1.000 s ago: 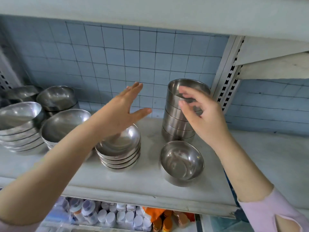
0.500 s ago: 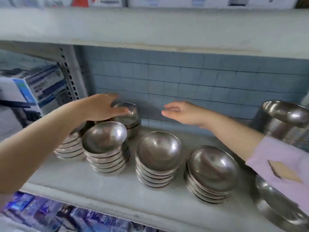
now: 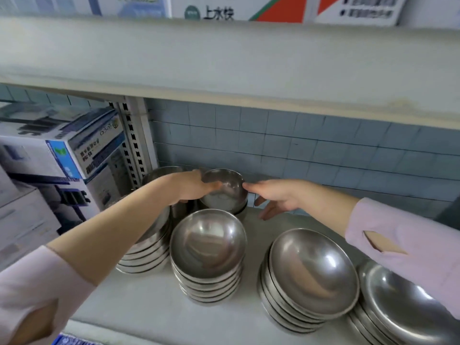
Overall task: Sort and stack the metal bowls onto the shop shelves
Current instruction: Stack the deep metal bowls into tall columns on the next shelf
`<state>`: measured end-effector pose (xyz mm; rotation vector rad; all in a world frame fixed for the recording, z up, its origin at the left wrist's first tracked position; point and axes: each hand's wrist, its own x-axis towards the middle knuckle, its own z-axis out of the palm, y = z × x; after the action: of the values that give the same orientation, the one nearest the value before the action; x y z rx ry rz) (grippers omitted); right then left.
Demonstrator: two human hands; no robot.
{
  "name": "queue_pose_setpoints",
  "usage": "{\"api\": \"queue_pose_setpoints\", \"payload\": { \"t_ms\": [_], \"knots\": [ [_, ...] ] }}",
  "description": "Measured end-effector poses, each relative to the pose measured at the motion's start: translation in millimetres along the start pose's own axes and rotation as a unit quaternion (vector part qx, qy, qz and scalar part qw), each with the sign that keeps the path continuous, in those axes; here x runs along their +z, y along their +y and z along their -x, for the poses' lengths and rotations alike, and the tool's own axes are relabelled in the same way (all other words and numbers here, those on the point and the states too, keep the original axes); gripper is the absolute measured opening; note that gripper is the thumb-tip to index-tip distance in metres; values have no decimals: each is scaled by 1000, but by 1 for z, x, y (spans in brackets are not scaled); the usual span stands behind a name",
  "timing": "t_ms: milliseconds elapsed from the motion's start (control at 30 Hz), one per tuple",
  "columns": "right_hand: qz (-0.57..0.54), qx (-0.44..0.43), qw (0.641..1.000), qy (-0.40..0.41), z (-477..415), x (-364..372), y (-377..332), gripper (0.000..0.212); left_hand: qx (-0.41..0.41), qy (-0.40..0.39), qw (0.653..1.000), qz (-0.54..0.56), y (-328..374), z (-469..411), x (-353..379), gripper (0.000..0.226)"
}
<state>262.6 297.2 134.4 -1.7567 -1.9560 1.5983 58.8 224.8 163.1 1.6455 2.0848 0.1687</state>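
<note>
Several stacks of metal bowls stand on the white shelf [image 3: 139,312]. At the back, a small stack is topped by a tilted bowl [image 3: 224,190]. My left hand [image 3: 191,188] grips that bowl's left rim, thumb reaching inside. My right hand [image 3: 276,197] is at the bowl's right side with straight fingers, the fingertips touching its rim. In front stand a middle stack [image 3: 207,255], a right stack [image 3: 311,277] and a far-right stack [image 3: 403,310]. Another stack [image 3: 146,255] lies partly hidden under my left forearm.
Cardboard product boxes [image 3: 62,155] fill the bay to the left, behind a perforated upright post [image 3: 133,143]. An upper shelf board [image 3: 224,66] hangs low overhead, with boxes on it. A blue tiled wall [image 3: 298,148] closes the back.
My view swung left from the tall cup stack to the bowl stacks. Both hands travelled left; the left hand took hold of the back bowl and the right hand came up to its rim.
</note>
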Motion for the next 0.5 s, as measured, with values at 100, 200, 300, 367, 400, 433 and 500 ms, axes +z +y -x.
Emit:
{"api": "queue_pose_setpoints", "payload": {
  "t_ms": [100, 200, 300, 367, 400, 433, 500],
  "knots": [
    [-30, 18, 999, 6, -14, 5, -1, 71, -48, 0, 993, 108, -1, -10, 6, 89],
    [-39, 20, 999, 11, -21, 9, -2, 66, -87, -8, 973, 212, -2, -12, 9, 93],
    [-82, 19, 996, -12, -24, 15, -3, 59, -97, -33, 966, 236, 1, -12, 12, 84],
    [-96, 19, 995, -14, -26, 17, -3, 57, -102, -48, 957, 267, 3, -13, 11, 80],
    [-100, 19, 995, -11, -27, 17, -3, 55, -106, -54, 951, 287, 3, -14, 11, 79],
    [-106, 18, 994, -9, -26, 18, -3, 50, -108, -58, 946, 300, 4, -13, 11, 78],
    [-121, 21, 992, -9, -22, 18, -4, 40, -98, -60, 947, 299, 6, -14, 12, 73]
  ]
}}
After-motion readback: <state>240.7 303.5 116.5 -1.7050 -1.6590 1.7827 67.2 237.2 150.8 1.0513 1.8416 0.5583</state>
